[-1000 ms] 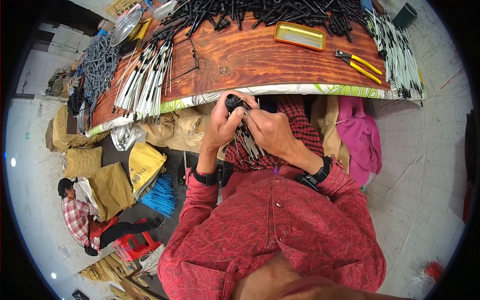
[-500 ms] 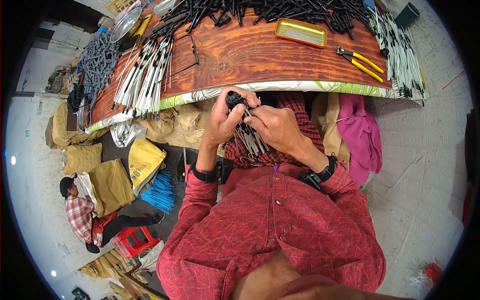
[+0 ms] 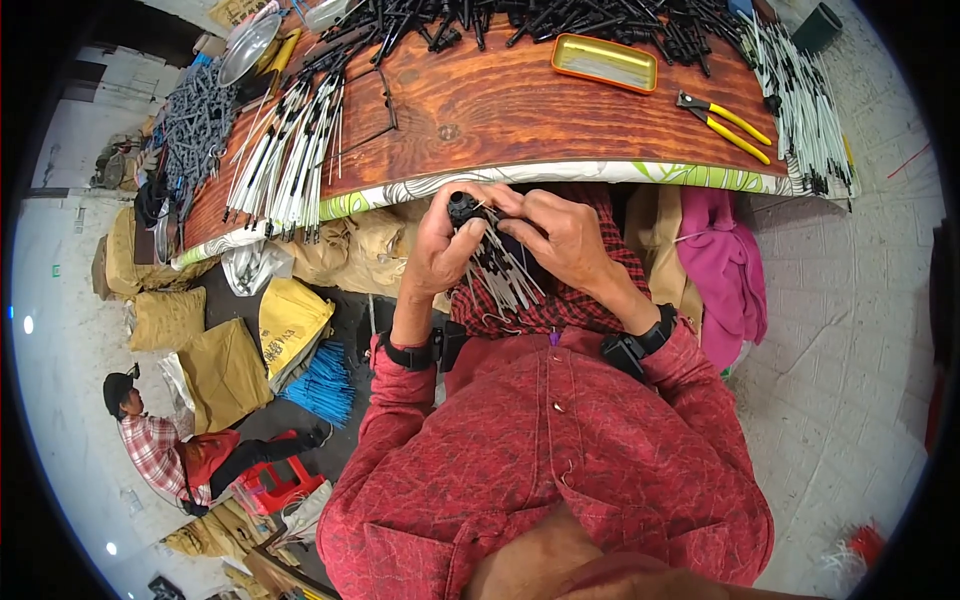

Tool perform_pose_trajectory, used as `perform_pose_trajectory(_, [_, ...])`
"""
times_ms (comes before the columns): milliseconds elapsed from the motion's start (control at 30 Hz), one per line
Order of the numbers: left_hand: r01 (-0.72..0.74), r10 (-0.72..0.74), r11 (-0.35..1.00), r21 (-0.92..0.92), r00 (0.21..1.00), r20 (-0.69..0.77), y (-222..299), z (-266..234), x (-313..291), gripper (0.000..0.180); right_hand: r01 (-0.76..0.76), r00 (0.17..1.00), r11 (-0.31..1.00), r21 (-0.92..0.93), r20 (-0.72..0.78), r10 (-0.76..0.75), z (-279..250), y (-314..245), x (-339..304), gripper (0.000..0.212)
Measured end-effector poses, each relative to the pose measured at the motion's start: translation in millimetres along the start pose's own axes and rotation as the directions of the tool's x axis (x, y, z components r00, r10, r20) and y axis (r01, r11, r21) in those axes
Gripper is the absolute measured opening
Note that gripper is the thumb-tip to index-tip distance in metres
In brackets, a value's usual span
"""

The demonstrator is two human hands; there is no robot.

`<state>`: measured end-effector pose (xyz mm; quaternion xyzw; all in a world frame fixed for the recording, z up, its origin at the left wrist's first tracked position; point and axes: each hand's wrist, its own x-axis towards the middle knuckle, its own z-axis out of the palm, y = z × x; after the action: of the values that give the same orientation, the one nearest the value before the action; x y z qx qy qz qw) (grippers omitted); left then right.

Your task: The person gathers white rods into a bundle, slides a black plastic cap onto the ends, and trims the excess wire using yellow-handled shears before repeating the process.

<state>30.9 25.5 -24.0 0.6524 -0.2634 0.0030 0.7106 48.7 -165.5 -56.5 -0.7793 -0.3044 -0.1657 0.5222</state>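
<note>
What looks like an umbrella frame, with a round black hub (image 3: 462, 206) and thin grey and black ribs (image 3: 508, 276) hanging from it, is held up just in front of the table's front edge. My left hand (image 3: 438, 248) is closed around the hub, thumb across its near side. Close beside it, my right hand (image 3: 568, 238) is closed in a pinch at the hub's right side, where a thin rib end shows between the two hands. My right fingertips partly hide what they grip. Below, the ribs lie over a red checked cloth (image 3: 585, 285) on my lap.
The wooden table (image 3: 470, 120) bears bundled white ribs (image 3: 290, 155), more ribs (image 3: 800, 110), black rod parts (image 3: 610, 22), grey parts (image 3: 192, 120), an orange-rimmed tray (image 3: 604, 64) and yellow-handled pliers (image 3: 738, 128). Sacks (image 3: 222, 375) lie left, near a person (image 3: 155, 450) by a red stool (image 3: 280, 482).
My right hand has shifted slightly up, its fingers now higher beside the hub. The ribs have swung a little to the right. The person at left has leaned back from the sacks.
</note>
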Motion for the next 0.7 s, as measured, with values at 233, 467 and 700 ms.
perform_pose_trajectory(233, [0.011,-0.010,1.000,-0.012,1.000,0.022,2.8,3.0,4.2,0.021,-0.264,0.964,0.962,0.064,-0.027,0.266,-13.0,-15.7,6.4,0.021])
perform_pose_trajectory(467, [-0.010,0.012,0.999,-0.042,0.999,0.047,6.0,4.2,5.9,0.022,-0.341,0.931,0.900,0.270,0.228,0.284,-1.3,4.2,-4.4,0.022])
perform_pose_trajectory(700, [-0.008,0.008,1.000,0.020,0.999,0.033,8.3,-2.5,2.3,0.022,-0.250,0.967,0.906,0.342,0.125,0.220,12.6,4.0,-0.9,0.019])
